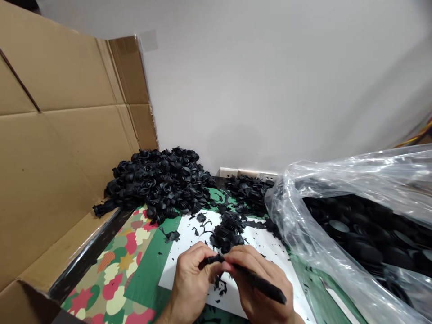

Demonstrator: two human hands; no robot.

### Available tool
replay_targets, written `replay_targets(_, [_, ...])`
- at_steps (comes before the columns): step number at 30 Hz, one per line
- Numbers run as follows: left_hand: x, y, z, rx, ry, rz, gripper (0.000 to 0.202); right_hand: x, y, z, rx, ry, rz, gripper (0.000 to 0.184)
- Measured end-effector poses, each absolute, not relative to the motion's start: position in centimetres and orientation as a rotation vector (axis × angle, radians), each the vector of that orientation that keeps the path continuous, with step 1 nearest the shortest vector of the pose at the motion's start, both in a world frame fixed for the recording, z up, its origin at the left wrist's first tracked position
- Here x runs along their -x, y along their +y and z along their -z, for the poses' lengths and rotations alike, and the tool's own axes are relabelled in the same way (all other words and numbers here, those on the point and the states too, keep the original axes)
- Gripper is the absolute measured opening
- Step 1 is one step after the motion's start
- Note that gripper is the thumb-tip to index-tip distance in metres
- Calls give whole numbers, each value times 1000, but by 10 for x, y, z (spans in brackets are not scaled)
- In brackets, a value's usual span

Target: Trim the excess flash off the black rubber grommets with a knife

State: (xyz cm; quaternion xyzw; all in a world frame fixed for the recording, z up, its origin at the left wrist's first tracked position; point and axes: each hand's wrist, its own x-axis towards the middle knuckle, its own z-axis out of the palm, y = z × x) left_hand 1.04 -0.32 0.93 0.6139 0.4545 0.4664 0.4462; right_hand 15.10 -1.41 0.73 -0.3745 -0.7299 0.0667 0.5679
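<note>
My left hand (192, 279) pinches a small black rubber-like part (216, 258) between thumb and fingertips, over the white sheet. Wrapped around a black-handled tool (266, 288), my right hand (259, 276) meets the left at the part. The tool's working end is hidden by my fingers, so I cannot tell its kind. Just beyond my hands, a small heap of black scraps (228, 231) lies on the white sheet (254, 245), with loose bits scattered around it.
A big pile of ribbed black parts (165, 180) stands at the back left beside a cardboard wall (67, 112). Black scraps (249, 191) lie near wall sockets (248, 173). At right, a clear plastic bag (290, 202) holds black parts, and a metal strip (339, 301) lies on green.
</note>
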Motion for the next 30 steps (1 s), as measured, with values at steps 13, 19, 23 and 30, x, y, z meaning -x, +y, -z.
replay_targets(13, [-4,4,-2,-1291,1056,-1259,19,-178,-3,-17,1181,-1057,-908,28])
replay_targets(19, [-6,5,-7,-1274,1078,-1253,19,-171,-7,-21,1114,-909,-1067,29])
replay_targets(23, [-6,4,-7,-1213,1078,-1224,21,-170,-7,-21,1080,-885,-1129,30])
replay_targets(30, [-4,5,-5,-1258,1079,-1264,17,-164,-7,-17,1129,-957,-1374,35])
